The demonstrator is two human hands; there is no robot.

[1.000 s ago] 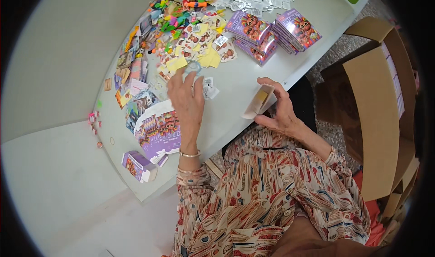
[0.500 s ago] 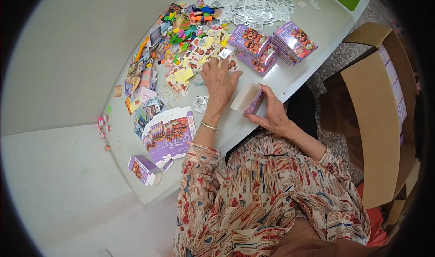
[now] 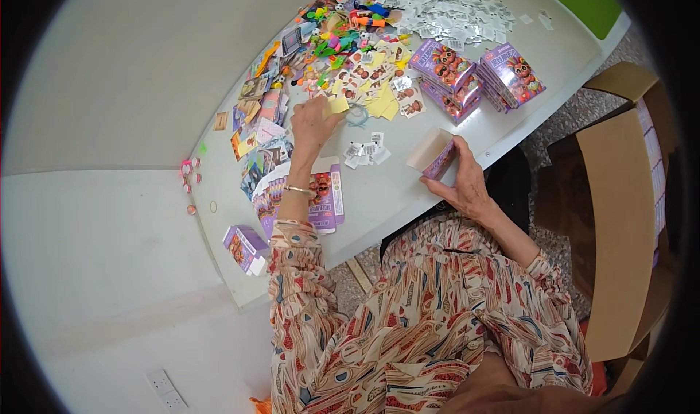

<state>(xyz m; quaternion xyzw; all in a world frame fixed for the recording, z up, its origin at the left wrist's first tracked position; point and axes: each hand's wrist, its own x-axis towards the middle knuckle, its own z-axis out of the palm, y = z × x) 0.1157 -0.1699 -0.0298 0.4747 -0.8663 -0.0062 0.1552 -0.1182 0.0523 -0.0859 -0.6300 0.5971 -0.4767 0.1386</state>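
The left hand (image 3: 312, 121) reaches out over the white surface (image 3: 408, 188), its fingers pinching a small yellow paper card (image 3: 337, 105) at the edge of a heap of colourful cards and small toys (image 3: 343, 49). The right hand (image 3: 461, 184) grips a small open purple cardboard box (image 3: 436, 155), resting on the surface near its front edge, below stacked purple boxes (image 3: 474, 75).

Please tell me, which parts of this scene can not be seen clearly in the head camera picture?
- Head view: inside of the open purple box is too small to see; the right hand covers its near end.
- Left hand: its fingertips hide what they pinch at the yellow card.
- Flat box sheets: partly under the left forearm.
- Cardboard carton: cut by the dark rim.
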